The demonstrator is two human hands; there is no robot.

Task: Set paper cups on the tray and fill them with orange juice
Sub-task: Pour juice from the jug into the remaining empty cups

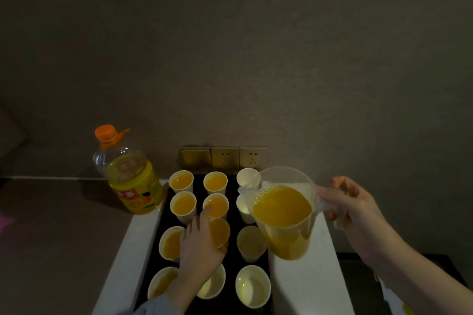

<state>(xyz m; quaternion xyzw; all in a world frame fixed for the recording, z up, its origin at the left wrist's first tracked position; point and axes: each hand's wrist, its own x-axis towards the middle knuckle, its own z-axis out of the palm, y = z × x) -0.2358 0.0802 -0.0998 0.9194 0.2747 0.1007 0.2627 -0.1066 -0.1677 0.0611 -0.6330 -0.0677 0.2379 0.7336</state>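
My left hand (202, 240) is gripping a filled cup (218, 231) mid-tray (231, 186), steadying it; my right hand (350, 206) is clenching the pitcher (282, 212) handle, tilting its spout toward the empty right-column cups (252, 285), likely next to fill

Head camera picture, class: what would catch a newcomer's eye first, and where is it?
The clear jug of orange juice, held by the right hand over the right column of cups, stands out first. Next comes the dark tray of paper cups, where the left hand grips a filled cup. A large orange-capped bottle stands at the tray's far left.
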